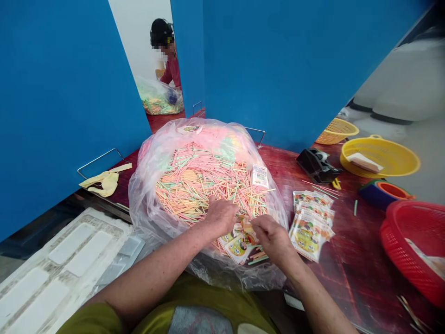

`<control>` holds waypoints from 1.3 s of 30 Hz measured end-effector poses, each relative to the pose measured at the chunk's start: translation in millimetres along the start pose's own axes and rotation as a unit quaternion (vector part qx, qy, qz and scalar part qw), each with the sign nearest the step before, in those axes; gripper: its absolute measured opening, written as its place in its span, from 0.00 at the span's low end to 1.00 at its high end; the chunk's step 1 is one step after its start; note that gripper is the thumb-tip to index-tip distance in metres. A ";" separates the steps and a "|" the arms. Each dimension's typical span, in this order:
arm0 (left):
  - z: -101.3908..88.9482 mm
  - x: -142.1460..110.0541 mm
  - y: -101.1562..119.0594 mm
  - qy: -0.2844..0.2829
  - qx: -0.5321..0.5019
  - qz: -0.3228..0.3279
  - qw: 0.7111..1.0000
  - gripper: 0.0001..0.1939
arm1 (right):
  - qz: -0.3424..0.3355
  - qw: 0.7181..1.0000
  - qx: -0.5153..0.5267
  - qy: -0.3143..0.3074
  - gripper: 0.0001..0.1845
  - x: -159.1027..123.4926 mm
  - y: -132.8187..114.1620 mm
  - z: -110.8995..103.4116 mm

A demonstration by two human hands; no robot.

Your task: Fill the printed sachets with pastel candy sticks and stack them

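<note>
Left of the hands, a yellow cloth (106, 180) lies on the dark red table (351, 246). The left hand (220, 215) sits spread, pressing into thin pastel straws (205, 185) heaped in a clear plastic bag (144, 185). Just beside it, the right hand (273, 236) curls its fingers together above printed sachets (239, 246) in the bag; whether they pinch anything cannot be told. Farther right lie stacked sachets (309, 229), a black tape dispenser (318, 165), a yellow basin (380, 157) and a red plastic basket (417, 241).

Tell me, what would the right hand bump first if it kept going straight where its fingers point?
The right hand would probably meet the packets first, lying among the sticks, though depth is hard to judge here.
</note>
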State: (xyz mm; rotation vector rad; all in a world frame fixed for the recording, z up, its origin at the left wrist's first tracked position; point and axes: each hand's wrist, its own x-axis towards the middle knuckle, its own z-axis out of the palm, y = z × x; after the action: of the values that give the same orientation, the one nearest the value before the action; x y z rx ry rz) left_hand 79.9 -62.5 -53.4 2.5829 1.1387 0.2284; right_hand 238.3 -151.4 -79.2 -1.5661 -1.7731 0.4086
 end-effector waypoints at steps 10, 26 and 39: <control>-13.0 -18.3 -25.3 -0.039 -0.388 0.069 0.918 0.18 | -0.165 0.973 -0.056 0.151 0.10 12.0 -34.3 -48.5; 3.8 -38.5 -18.6 0.064 -0.629 0.038 0.774 0.19 | -0.273 0.944 -0.181 0.044 0.22 36.2 -100.6 -49.6; 13.2 -43.2 -36.8 0.157 -0.608 0.006 0.778 0.17 | -0.044 0.992 -0.079 0.091 0.16 46.8 -10.6 -30.9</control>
State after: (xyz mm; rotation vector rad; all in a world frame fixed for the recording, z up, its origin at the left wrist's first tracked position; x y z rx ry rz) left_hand 28.9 -73.9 -79.3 1.3812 0.6456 1.0322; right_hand 252.1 -115.9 -36.7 -1.5715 -1.7593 0.0797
